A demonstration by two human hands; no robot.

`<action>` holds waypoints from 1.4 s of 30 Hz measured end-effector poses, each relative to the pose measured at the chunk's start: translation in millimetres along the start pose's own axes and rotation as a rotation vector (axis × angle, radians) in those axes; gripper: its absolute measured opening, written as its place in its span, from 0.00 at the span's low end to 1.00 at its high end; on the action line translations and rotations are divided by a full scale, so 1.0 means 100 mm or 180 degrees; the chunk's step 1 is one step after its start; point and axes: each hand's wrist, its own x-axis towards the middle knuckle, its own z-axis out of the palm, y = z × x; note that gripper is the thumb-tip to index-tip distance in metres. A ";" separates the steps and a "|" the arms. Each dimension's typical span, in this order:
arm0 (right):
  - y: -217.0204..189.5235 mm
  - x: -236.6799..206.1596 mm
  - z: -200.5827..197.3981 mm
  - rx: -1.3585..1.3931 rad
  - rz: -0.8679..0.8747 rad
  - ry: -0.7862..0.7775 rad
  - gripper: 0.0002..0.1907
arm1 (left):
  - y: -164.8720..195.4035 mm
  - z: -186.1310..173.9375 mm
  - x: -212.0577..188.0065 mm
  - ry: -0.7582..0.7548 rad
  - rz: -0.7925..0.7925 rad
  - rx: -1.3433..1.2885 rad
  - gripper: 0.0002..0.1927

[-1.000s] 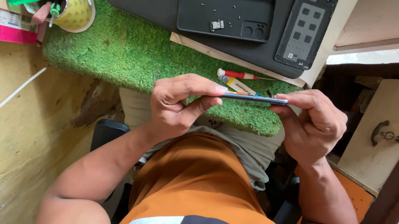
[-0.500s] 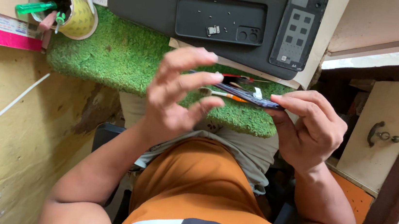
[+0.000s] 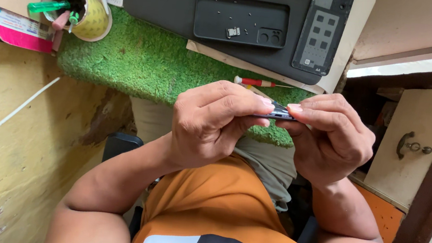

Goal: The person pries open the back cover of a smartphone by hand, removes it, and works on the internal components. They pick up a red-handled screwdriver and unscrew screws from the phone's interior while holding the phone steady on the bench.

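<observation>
Thin dark phone (image 3: 280, 112) pinched edge-on between left hand (image 3: 210, 123) and right hand (image 3: 333, 138), fingers closed on it, long axis left-right, above green mat (image 3: 142, 61).

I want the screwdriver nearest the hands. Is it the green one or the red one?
The red screwdriver: it lies on the green mat just above the hands, while the green screwdriver stands in the cup.

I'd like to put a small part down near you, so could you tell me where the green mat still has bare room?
The green mat is bare between the yellow cup of tools, the dark laptop and the left hand. It is crowded under both hands, by the red screwdriver, and on the laptop, where a phone back cover and small screws lie.
</observation>
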 end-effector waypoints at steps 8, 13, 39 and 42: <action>0.00 -0.01 0.06 0.0194 0.0142 0.0090 0.11 | 0.02 -0.05 -0.08 0.0239 -0.0276 -0.0315 0.14; -0.03 0.01 0.04 -0.0037 0.0282 -0.0001 0.10 | 0.07 -0.09 0.03 0.0009 -0.0279 -0.0360 0.15; -0.06 0.04 -0.06 -0.0493 -0.0576 -0.0343 0.11 | 0.01 -0.10 0.01 -0.0598 -0.0227 -0.0360 0.10; -0.09 0.08 -0.06 -0.0500 -0.0561 -0.0366 0.13 | -0.02 -0.09 -0.01 -0.0515 -0.0182 -0.0411 0.10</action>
